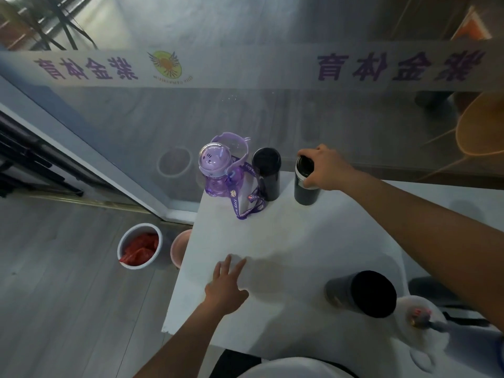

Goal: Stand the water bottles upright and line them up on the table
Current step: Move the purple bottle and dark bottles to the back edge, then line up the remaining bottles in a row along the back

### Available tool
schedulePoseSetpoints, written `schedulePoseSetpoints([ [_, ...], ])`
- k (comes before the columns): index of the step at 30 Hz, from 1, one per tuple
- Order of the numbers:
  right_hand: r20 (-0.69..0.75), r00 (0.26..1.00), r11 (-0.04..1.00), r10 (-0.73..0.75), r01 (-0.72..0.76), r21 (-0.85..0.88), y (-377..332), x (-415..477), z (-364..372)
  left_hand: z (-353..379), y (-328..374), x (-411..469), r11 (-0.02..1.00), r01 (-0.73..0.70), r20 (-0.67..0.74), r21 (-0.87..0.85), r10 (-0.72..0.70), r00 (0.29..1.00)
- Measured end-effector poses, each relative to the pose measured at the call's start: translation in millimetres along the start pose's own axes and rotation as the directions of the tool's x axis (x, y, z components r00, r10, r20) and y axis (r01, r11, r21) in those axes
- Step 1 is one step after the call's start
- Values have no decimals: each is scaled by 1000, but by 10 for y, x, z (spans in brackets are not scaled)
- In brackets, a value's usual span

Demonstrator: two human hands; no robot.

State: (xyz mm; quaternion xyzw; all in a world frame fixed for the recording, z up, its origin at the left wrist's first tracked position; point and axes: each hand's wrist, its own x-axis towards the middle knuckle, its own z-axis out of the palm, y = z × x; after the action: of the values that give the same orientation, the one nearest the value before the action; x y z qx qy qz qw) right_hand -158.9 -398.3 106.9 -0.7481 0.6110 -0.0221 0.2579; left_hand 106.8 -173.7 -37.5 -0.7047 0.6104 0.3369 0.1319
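Note:
A purple see-through bottle [215, 173] with a strap stands upright at the far left corner of the white table [286, 241]. Right of it stands a black bottle [267, 174]. A third, dark bottle with a white band [305, 188] stands further right, and my right hand [324, 167] grips its top. My left hand [226, 285] rests flat on the table near the front left, fingers apart, holding nothing. A dark grey bottle [362, 293] stands near the front right. A pale bottle [425, 323] with a decorated cap sits at the front right edge.
A glass wall with a printed band [245, 66] runs just behind the table. On the floor to the left stand a white bin [140, 245] with a red bag inside and a pink bin [178, 248] partly under the table's edge.

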Motion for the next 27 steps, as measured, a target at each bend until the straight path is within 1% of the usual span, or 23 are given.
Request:
schedulePoseSetpoints([
  [4,-3,1000,1000,-2,2,-16,32,-14,22,36,57,-82,998,54,22,-44,-53,998],
  [9,19,999,998,-29,28,64,86,-110,6,122,136,-183,993,95,17,-65,-94,995],
  [11,-19,999,992,-51,53,112,93,-236,-25,153,172,-212,993,90,8,-70,-90,996],
  [13,-87,995,982,-43,59,181,85,-448,-93,169,213,-231,994,75,6,-75,-74,997],
  [15,-137,990,978,-42,69,195,68,-740,-187,184,252,-233,997,45,8,-67,-45,999],
  [16,-129,991,978,-41,66,198,64,-923,-228,192,273,-231,998,29,9,-60,-28,1000],
  [20,-55,998,960,38,-21,280,12,-1772,-283,223,357,-210,999,-26,8,-36,26,1000],
  [24,37,988,963,150,-154,222,-155,-2444,-99,279,400,-224,997,-73,-12,6,73,997],
  [26,25,976,952,218,-218,216,-229,-2655,96,299,396,-252,995,-96,-7,16,97,995],
  [27,-12,968,948,252,-244,204,-259,-2726,210,301,388,-266,994,-111,2,20,111,994],
])
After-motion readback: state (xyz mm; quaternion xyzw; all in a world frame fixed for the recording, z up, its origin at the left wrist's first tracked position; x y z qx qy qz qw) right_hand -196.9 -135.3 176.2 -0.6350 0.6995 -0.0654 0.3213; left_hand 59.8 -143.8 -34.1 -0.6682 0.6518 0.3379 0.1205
